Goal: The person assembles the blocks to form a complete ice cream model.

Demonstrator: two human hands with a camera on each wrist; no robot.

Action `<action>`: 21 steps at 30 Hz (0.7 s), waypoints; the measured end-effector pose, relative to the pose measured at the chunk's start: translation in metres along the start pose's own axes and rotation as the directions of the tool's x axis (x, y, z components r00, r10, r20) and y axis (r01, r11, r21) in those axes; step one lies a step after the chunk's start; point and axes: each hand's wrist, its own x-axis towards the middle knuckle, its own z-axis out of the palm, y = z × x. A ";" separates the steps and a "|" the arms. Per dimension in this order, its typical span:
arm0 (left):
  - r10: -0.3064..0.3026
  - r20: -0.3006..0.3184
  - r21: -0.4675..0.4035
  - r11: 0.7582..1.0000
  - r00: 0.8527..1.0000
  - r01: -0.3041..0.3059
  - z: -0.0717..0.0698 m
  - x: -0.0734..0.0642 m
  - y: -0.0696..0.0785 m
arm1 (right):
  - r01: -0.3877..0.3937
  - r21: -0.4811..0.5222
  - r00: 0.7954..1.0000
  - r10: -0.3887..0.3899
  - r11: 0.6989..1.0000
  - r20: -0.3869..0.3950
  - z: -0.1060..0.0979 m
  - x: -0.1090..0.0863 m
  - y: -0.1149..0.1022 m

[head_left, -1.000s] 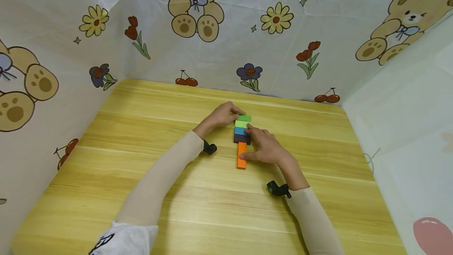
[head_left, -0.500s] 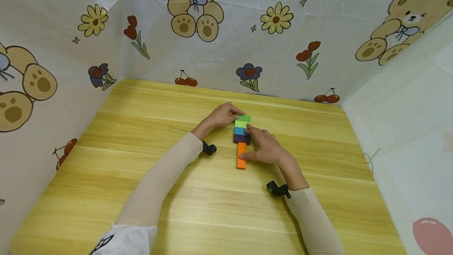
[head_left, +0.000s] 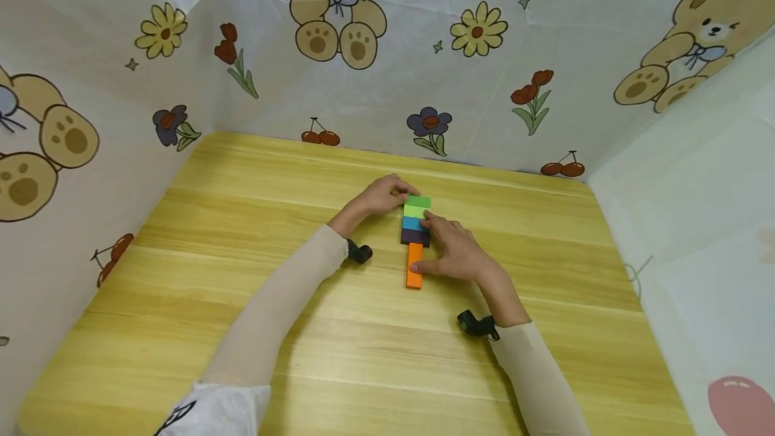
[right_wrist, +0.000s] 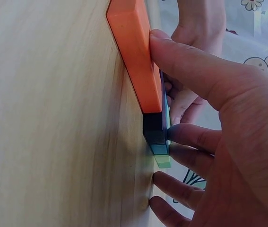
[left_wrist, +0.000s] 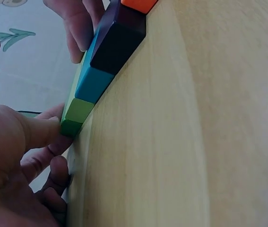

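Observation:
Wooden blocks lie flat in a column on the table. From the far end come a green block (head_left: 420, 201), a light green block (head_left: 414, 211), a blue block (head_left: 412, 223) and a dark purple block (head_left: 415, 237), all crosswise and touching. An orange block (head_left: 414, 279) lies lengthwise against the purple one, nearest the person. My left hand (head_left: 383, 196) pinches the green block's left end between thumb and index finger. My right hand (head_left: 459, 251) rests its thumb on the orange block, while its extended fingers touch the light green and blue blocks from the right.
The wood-grain table (head_left: 290, 355) meets a white sheet (head_left: 399, 93) printed with bears and flowers, which rises behind and at both sides. Each wrist bears a small black camera, the left camera (head_left: 360, 252) and the right camera (head_left: 475, 323).
Both hands and the blocks keep their places relative to each other. Only the head view has shifted very slightly.

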 end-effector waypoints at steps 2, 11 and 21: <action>-0.002 0.000 -0.009 1.000 1.000 0.002 -0.001 0.000 0.000 | 0.003 0.001 1.000 -0.003 1.000 -0.001 0.000 0.000 0.000; -0.015 -0.031 -0.061 0.998 0.999 0.013 0.002 -0.001 -0.002 | 0.011 0.002 1.000 -0.011 1.000 0.006 -0.001 -0.001 -0.001; -0.023 -0.028 -0.101 0.995 0.999 0.020 0.005 0.002 0.000 | 0.008 0.005 1.000 -0.008 1.000 0.006 -0.005 -0.005 0.002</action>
